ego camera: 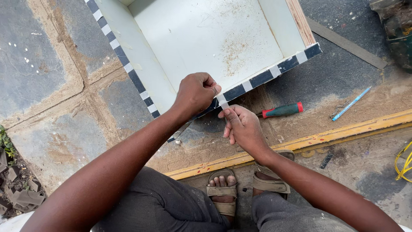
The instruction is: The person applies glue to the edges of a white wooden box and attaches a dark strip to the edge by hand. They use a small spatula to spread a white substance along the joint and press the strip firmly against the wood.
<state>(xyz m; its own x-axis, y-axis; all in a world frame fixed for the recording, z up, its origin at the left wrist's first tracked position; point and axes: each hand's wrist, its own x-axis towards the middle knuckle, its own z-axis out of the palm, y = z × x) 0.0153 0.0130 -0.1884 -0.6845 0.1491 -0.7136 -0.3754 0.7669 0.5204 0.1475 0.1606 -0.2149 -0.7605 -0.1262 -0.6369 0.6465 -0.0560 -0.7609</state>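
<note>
Head view: a shallow white box (206,38) with a black-and-white checked edge band (266,75) lay on the stone floor (38,64), its near corner pointing toward the person. The left hand (196,92) was clenched over the rim at that corner, pinching the band. The right hand (241,126) lay just below and to the right of it, fingers closed on the loose white end of the strip (224,103), which hung off the corner. The band's long axis ran up and to the right along the box's near edge, away from both hands. A green-handled screwdriver (281,110) rested on the floor just right of the right hand; a blue pen (352,103) lay farther right, well apart.
</note>
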